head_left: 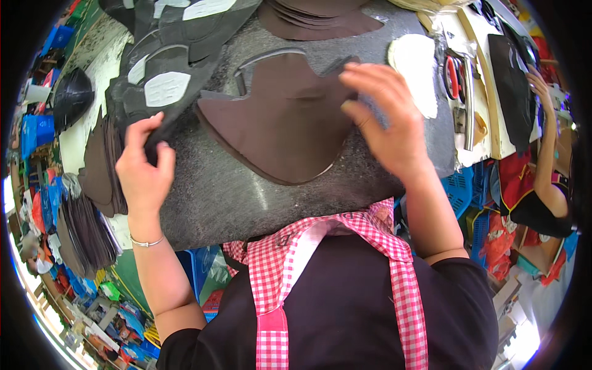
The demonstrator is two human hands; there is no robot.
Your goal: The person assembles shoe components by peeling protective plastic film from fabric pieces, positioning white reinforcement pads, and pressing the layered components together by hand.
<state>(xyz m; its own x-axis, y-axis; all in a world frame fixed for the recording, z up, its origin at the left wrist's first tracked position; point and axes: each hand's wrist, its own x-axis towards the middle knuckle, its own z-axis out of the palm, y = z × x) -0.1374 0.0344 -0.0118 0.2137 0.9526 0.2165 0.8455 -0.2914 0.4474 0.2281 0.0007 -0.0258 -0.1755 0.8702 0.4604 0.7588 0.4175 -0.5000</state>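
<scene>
A stack of dark brown cut sheet pieces point(283, 117), shaped like shoe uppers with a rounded near edge, lies in the middle of the dark work surface point(216, 203). My right hand point(391, 117) is over its right wing, thumb and fingers apart, slightly blurred. On the left, my left hand point(147, 163) pinches the near corner of a black cut piece point(179, 120) between thumb and fingers. That piece belongs to a loose pile with white patches point(166, 89). Behind the brown stack, a grey curved strip point(271, 54) shows along its far edge.
More brown pieces point(314, 21) are stacked at the far edge. Brown and black stacks point(86, 228) stand at the left. To the right lie a white pad point(413, 68), red-handled scissors point(454, 77) and a metal rod point(470, 111). Another person's arm point(546, 142) reaches in at the far right.
</scene>
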